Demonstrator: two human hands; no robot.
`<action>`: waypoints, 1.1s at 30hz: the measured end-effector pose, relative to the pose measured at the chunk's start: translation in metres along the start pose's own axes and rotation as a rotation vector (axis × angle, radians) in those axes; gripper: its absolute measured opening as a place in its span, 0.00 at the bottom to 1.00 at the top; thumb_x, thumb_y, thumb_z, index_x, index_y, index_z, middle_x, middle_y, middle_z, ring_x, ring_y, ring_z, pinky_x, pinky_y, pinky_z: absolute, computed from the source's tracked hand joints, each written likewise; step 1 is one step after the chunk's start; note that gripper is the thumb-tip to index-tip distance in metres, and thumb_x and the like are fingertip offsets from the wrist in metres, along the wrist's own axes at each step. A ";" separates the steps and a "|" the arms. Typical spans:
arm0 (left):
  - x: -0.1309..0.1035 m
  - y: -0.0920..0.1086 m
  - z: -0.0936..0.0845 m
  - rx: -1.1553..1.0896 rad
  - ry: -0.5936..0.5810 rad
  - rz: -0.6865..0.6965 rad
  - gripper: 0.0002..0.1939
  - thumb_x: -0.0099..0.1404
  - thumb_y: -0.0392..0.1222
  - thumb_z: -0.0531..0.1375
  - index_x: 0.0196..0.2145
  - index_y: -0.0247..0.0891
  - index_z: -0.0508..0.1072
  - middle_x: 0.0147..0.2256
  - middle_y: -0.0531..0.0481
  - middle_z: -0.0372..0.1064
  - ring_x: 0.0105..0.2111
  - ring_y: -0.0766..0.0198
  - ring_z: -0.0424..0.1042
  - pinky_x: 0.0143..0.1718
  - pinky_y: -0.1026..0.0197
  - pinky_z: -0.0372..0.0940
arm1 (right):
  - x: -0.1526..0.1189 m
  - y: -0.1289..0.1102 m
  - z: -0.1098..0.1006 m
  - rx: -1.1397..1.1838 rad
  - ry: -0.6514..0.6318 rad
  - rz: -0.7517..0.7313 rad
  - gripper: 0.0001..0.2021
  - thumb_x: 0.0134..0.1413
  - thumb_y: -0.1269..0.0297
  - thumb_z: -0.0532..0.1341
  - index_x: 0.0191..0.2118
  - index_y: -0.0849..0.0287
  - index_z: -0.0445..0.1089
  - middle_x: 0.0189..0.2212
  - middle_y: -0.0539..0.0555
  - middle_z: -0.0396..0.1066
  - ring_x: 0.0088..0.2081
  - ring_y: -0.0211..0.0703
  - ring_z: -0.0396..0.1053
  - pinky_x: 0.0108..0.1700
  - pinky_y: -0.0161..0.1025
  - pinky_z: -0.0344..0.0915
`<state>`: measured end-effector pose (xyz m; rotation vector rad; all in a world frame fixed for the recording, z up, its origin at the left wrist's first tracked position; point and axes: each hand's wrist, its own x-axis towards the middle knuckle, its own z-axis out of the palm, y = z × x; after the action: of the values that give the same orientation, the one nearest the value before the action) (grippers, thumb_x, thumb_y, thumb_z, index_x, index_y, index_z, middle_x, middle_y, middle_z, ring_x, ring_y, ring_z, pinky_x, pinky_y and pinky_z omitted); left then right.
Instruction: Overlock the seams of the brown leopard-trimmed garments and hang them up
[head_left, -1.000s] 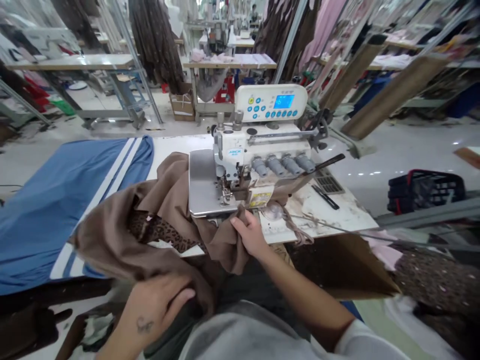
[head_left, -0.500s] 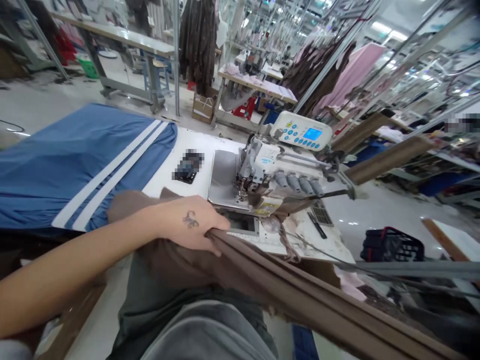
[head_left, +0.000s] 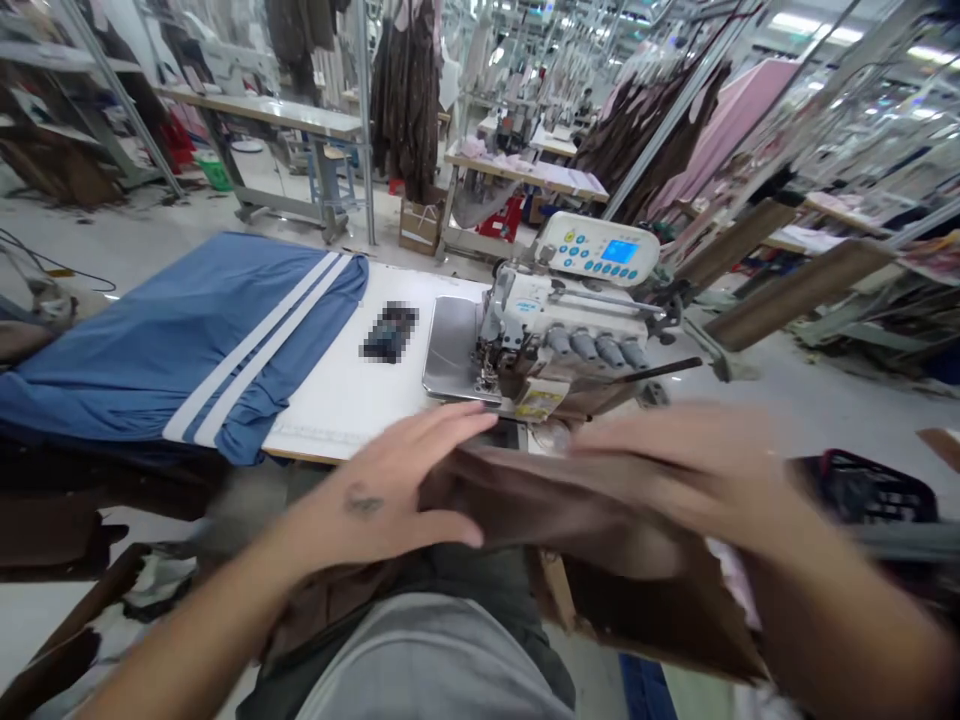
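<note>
My left hand (head_left: pixel 390 490) is at the left end of a bunched brown cloth (head_left: pixel 540 505), with thumb and fingers spread apart and the cloth between them. At the cloth's other end, my right hand (head_left: pixel 697 470) is smeared by motion; its fingers lie over the cloth and appear to grip it. The cloth is held above my lap, in front of the sewing machine's table edge. Just beyond stands a white overlock sewing machine (head_left: pixel 559 320) with a lit control panel (head_left: pixel 600 250) and a metal plate (head_left: pixel 454 350) at its left.
Blue fabric (head_left: pixel 247 310) with two white stripes covers the table's left side. A pixelated dark object (head_left: pixel 388 332) lies on the white tabletop (head_left: pixel 322 405). A dark basket (head_left: pixel 877 485) is at the right. Brown garments (head_left: pixel 409 100) hang behind, beside metal poles and other worktables (head_left: pixel 525 175).
My right hand has come into view from the right with the brown cloth, which was stretched out of frame and is now bunched. My left hand's grip has loosened, its fingers spreading.
</note>
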<state>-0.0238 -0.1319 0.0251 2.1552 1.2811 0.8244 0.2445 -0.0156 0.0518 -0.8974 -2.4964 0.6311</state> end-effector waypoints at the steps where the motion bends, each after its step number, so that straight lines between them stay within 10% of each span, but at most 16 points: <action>1: 0.013 -0.004 0.015 -0.132 0.065 -0.064 0.30 0.70 0.52 0.64 0.68 0.50 0.67 0.63 0.47 0.73 0.60 0.50 0.74 0.60 0.51 0.70 | 0.005 -0.001 0.003 0.025 -0.047 -0.033 0.21 0.63 0.43 0.67 0.32 0.56 0.81 0.25 0.48 0.78 0.27 0.38 0.75 0.25 0.31 0.69; 4: 0.030 -0.030 0.030 -0.226 0.232 -0.243 0.14 0.73 0.42 0.54 0.47 0.45 0.80 0.42 0.53 0.82 0.44 0.56 0.80 0.45 0.57 0.75 | 0.014 0.005 0.032 0.227 -0.294 -0.096 0.17 0.46 0.54 0.79 0.19 0.54 0.75 0.12 0.43 0.66 0.15 0.34 0.61 0.17 0.33 0.52; 7: 0.031 -0.057 0.004 -0.002 0.490 -0.297 0.12 0.73 0.43 0.56 0.45 0.46 0.81 0.44 0.53 0.82 0.47 0.55 0.80 0.51 0.55 0.73 | 0.009 0.022 0.070 0.463 -0.432 -0.089 0.16 0.51 0.55 0.76 0.21 0.56 0.76 0.16 0.44 0.67 0.19 0.35 0.62 0.23 0.33 0.55; 10: 0.038 -0.066 -0.008 0.284 0.685 -0.176 0.16 0.75 0.44 0.56 0.55 0.44 0.77 0.55 0.48 0.78 0.58 0.51 0.75 0.63 0.48 0.68 | 0.005 0.039 0.101 0.682 -0.078 0.129 0.20 0.57 0.49 0.71 0.23 0.58 0.74 0.19 0.46 0.67 0.23 0.38 0.64 0.28 0.34 0.60; 13: 0.051 -0.061 0.017 0.336 0.467 0.047 0.18 0.76 0.41 0.55 0.60 0.45 0.75 0.60 0.49 0.76 0.64 0.55 0.71 0.68 0.49 0.66 | 0.007 0.046 0.128 0.810 0.344 0.318 0.22 0.59 0.45 0.67 0.25 0.58 0.71 0.21 0.47 0.68 0.25 0.39 0.63 0.30 0.36 0.63; 17: 0.070 -0.062 0.048 0.411 0.376 0.044 0.21 0.76 0.42 0.58 0.64 0.45 0.71 0.64 0.45 0.71 0.68 0.51 0.65 0.71 0.39 0.60 | 0.012 0.049 0.152 0.906 0.457 0.328 0.19 0.59 0.46 0.67 0.31 0.58 0.75 0.27 0.51 0.75 0.30 0.44 0.71 0.35 0.39 0.71; 26: 0.067 -0.071 0.004 0.087 0.280 -0.005 0.04 0.76 0.40 0.58 0.45 0.45 0.73 0.53 0.48 0.77 0.64 0.55 0.69 0.71 0.42 0.57 | -0.013 0.053 0.153 0.831 0.683 0.178 0.05 0.62 0.61 0.67 0.38 0.57 0.77 0.35 0.53 0.75 0.33 0.40 0.73 0.34 0.34 0.70; 30: 0.073 -0.053 0.016 0.153 0.336 0.134 0.05 0.75 0.36 0.58 0.44 0.45 0.73 0.43 0.51 0.75 0.50 0.61 0.75 0.59 0.54 0.66 | -0.028 0.040 0.160 0.784 0.464 0.123 0.16 0.61 0.60 0.70 0.53 0.55 0.74 0.42 0.54 0.76 0.34 0.40 0.74 0.34 0.34 0.71; 33: 0.096 -0.045 0.028 0.174 0.249 0.102 0.04 0.75 0.38 0.60 0.42 0.45 0.76 0.40 0.53 0.74 0.43 0.64 0.74 0.49 0.61 0.66 | -0.029 0.035 0.165 0.659 0.298 0.197 0.10 0.63 0.55 0.69 0.37 0.57 0.74 0.26 0.48 0.70 0.26 0.39 0.66 0.30 0.35 0.63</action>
<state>0.0055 -0.0297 -0.0012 2.3280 1.4190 1.0870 0.1967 -0.0561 -0.1071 -0.8907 -1.7671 1.1928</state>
